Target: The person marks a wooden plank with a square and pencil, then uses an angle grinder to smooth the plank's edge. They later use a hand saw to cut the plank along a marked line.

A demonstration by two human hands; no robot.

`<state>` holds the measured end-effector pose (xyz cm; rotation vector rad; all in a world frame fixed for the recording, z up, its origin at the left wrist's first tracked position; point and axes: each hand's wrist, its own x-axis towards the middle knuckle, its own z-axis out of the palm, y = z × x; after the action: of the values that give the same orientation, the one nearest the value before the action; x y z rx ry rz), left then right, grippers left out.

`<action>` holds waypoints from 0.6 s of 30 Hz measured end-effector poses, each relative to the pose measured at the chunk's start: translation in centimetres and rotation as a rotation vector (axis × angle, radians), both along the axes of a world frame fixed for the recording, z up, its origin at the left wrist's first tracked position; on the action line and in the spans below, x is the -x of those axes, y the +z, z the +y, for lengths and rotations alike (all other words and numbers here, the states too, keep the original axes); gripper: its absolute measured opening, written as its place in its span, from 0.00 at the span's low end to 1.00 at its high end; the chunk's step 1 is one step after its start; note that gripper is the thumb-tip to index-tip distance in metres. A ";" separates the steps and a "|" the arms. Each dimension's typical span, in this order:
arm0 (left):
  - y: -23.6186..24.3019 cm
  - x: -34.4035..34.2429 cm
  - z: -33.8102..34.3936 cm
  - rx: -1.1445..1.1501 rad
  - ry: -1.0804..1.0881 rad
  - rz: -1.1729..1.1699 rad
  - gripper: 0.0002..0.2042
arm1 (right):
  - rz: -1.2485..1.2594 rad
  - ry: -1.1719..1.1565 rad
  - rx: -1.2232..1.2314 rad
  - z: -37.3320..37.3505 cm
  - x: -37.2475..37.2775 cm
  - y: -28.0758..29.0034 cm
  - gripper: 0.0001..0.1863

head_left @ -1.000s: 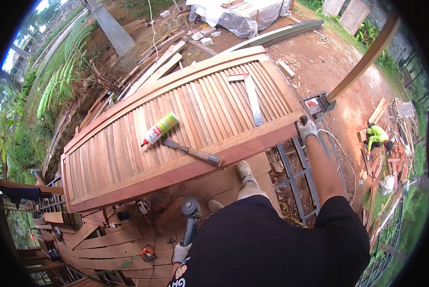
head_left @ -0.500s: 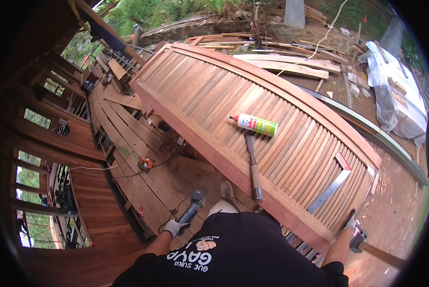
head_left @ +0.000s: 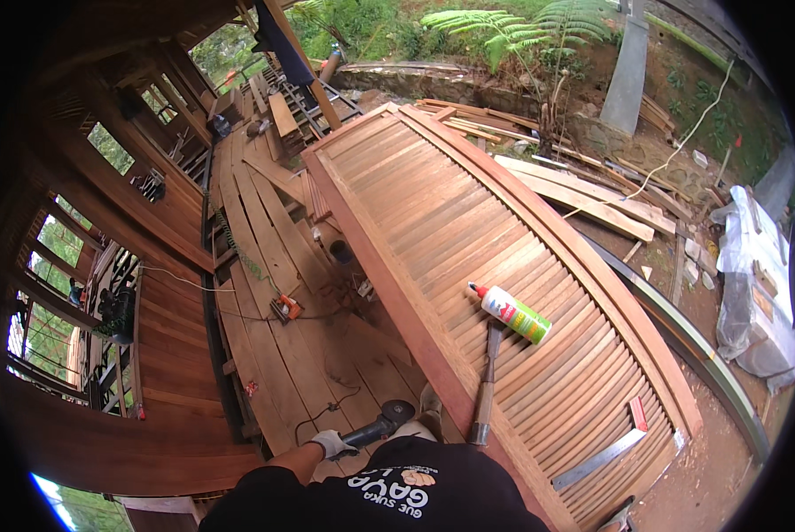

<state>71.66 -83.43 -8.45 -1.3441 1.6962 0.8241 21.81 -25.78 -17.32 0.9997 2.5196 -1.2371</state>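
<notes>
My left hand [head_left: 331,444], in a light work glove, grips an angle grinder [head_left: 381,424] by its body, low beside my leg. The grinder's disc end points away to the right. My right hand [head_left: 622,516] shows only in part at the lower edge, by the near end of a large louvred wooden panel [head_left: 419,306]; its fingers are hidden. On the slats lie a white and green glue bottle [head_left: 514,315] with a red cap, a wood-handled chisel [head_left: 483,395] and a metal try square [head_left: 601,457] with a red stock.
An orange power tool [head_left: 285,308] with a cord rests on the plank floor [head_left: 278,377] left of the panel. A dark cup-shaped container [head_left: 340,251] stands beyond it. Stacked boards [head_left: 583,199] and a plastic-covered pile [head_left: 756,284] lie outside to the right.
The view has turned, shifting the panel right and down in the picture. My right hand has mostly slipped out past the lower edge. My left hand keeps hold of the angle grinder.
</notes>
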 end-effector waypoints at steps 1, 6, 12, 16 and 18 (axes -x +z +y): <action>-1.0 -0.1 0.1 -0.016 -0.005 -0.002 0.34 | 0.013 0.013 -0.001 -1.1 0.0 0.1 0.57; -0.4 0.7 5.7 -0.028 0.230 0.105 0.30 | 0.044 0.070 0.030 -1.6 -0.1 1.0 0.57; -1.8 -1.4 13.2 0.000 0.270 0.117 0.30 | 0.039 0.114 0.092 4.0 -1.3 0.4 0.58; -4.5 -4.6 18.2 0.000 0.309 0.077 0.31 | 0.005 0.159 0.120 8.3 -1.2 0.1 0.59; -3.8 -4.8 20.0 -0.054 0.348 0.078 0.32 | -0.014 0.162 0.135 10.3 -1.8 -0.2 0.59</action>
<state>76.51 -63.39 -12.26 -1.6134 1.5061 1.1235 23.61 -15.49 -17.50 0.7551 2.4144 -1.3261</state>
